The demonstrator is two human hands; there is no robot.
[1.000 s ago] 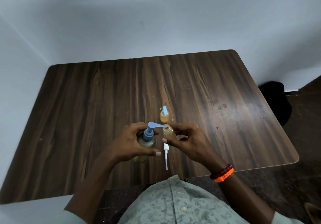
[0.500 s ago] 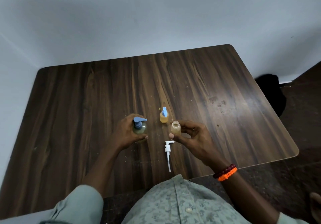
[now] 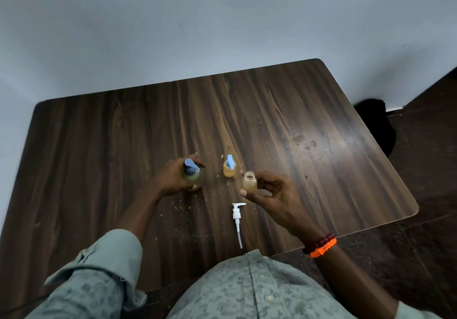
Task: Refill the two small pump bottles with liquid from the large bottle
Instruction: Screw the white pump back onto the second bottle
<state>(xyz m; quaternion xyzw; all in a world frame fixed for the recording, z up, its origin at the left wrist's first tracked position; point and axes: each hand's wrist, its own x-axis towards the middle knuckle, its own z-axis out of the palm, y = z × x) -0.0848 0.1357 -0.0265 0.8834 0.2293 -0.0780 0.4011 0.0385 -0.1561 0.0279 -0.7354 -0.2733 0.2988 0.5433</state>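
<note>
The large bottle (image 3: 193,175), greenish with a blue pump, stands on the wooden table (image 3: 99,145), and my left hand (image 3: 173,176) is wrapped around it. One small bottle (image 3: 249,182) has no pump, its mouth is uncovered and it holds amber liquid; my right hand (image 3: 272,195) grips it between thumb and fingers. The other small bottle (image 3: 229,167), amber with a blue pump on, stands by itself between the two. A white pump head (image 3: 237,216) with its long tube lies flat on the table near me.
Small crumbs and dried stains dot the table around the bottles. The table's front edge is close to my body and its right corner is rounded. A dark object (image 3: 376,123) sits on the floor beyond the right edge.
My left hand carried the large bottle from beside the uncapped small bottle out to the left and set it upright. My right hand kept its hold on the uncapped small bottle.
</note>
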